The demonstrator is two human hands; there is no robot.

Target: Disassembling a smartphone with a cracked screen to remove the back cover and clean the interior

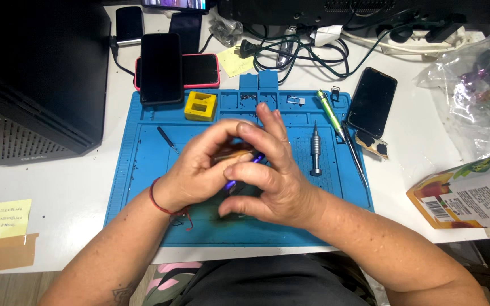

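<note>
Phones: four in clear view. One black phone (161,68) lies on a pink-cased phone (199,70) at the far left edge of the mat, one dark phone (372,102) lies on the counter right of the mat, and one more (130,22) sits at the far edge by the black box.
Mat: one blue repair mat (143,164) on the white counter (69,192), under both hands.
Tools: one silver precision screwdriver (315,151) lying on the mat right of the hands, long axis near to far; one green pen-shaped tool (330,113) slanting from far left to near right; one thin black pick (167,139) left of the hands; one yellow block (201,105) on the mat's far part.
Notes: two yellow sticky notes, one (5,219) at the near left, one (235,60) beyond the mat.
Left hand: left hand (199,170) over the mat's middle, wrist bent, fingers curled round a small brownish part (235,154), a red string at the wrist.
Right hand: right hand (267,170) laid against the left, fingers stretched far and leftward, thumb pressing in.
Purple tool: a slim purple tool (256,159) shows between the fingers, seemingly slanting from near left to far right; most of it is hidden.
Grip, left: grasping the small part.
Grip, right: closed round the purple tool.
Place: both held things sit just above the mat's centre.
</note>
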